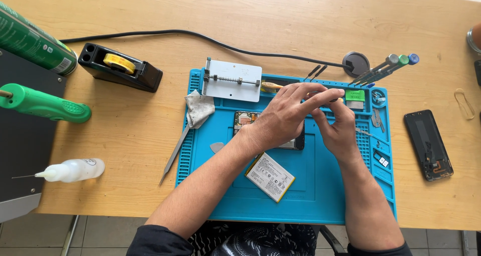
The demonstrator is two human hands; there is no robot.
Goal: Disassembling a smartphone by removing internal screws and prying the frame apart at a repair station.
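**Desk:** Wooden counter [150, 130] from above, with a blue silicone repair mat [310, 201] at centre. Which stage, judging by the layout?

**Photographer:** Looks like mid-teardown. Opened black smartphone [244, 119] flat on the mat, mostly hidden beneath the left hand [283, 118]. White rectangular battery [270, 177] already out, lying just below the phone. Black rear phone cover [428, 144] well apart, off the mat to the right.

**Desk:** And the grip?

**Photographer:** Right hand [340, 130] raised, fingers pinched shut on a small dark piece [333, 100], too small to identify. Left fingers stretched out, tips meeting that same spot; cannot tell whether gripping or only steadying.

**Desk:** Demands of any next move?

**Photographer:** Probably fine fingertip control and a short, low path. Little to spare above: green plastic box [354, 95] just beside the pinch, mat-rim trays close behind, coloured-cap screwdrivers [386, 68] leaning over the far right corner.

**Desk:** Open room?

**Photographer:** Plenty on the mat's lower half, right of the battery. Tighter on the left: white metal clamp plate [233, 79] at the top edge, crumpled grey cloth [198, 109] below it, long metal pry tool [174, 155] straddling the mat's left rim. Near edge of the counter close under both forearms. Black tape dispenser [120, 66] and clear squeeze bottle [72, 169] well clear, far left.
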